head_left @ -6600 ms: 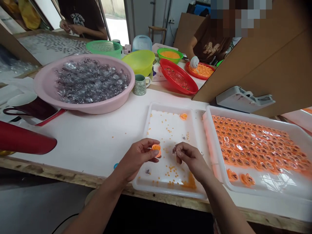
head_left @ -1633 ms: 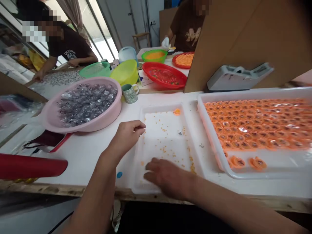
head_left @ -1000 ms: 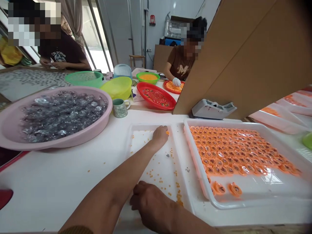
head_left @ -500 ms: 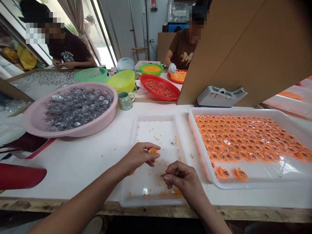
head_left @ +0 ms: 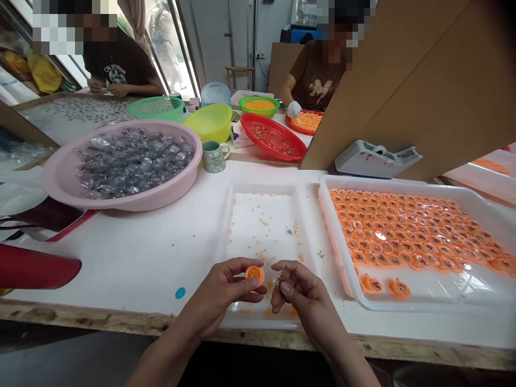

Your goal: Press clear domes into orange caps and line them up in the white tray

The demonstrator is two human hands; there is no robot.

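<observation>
Between thumb and fingers, my left hand (head_left: 228, 290) grips a small orange plastic cup (head_left: 254, 274), its round face turned towards me with small yellow-orange bits inside. Just to its right, my right hand (head_left: 304, 293) pinches a small shiny piece (head_left: 278, 279), too small to name; its index finger is stretched out towards the cup. Both hands are above the near half of a shallow white tray (head_left: 226, 215), which has tiny orange bits scattered in it. A small silvery scrap (head_left: 289, 230) lies in that tray.
To the right, a larger white tray (head_left: 427, 301) holds rows of orange round pieces (head_left: 403, 226). At left are a pink basin (head_left: 56, 183) of clear-wrapped dark items, a mug (head_left: 215, 157) and a blue disc (head_left: 180, 293). A cardboard panel (head_left: 435, 80) and two co-workers are beyond.
My hands have drawn closer together and lower over the tray. The orange cup is tilted to face me more. The view has shifted, and the blue disc now shows beside my left forearm.
</observation>
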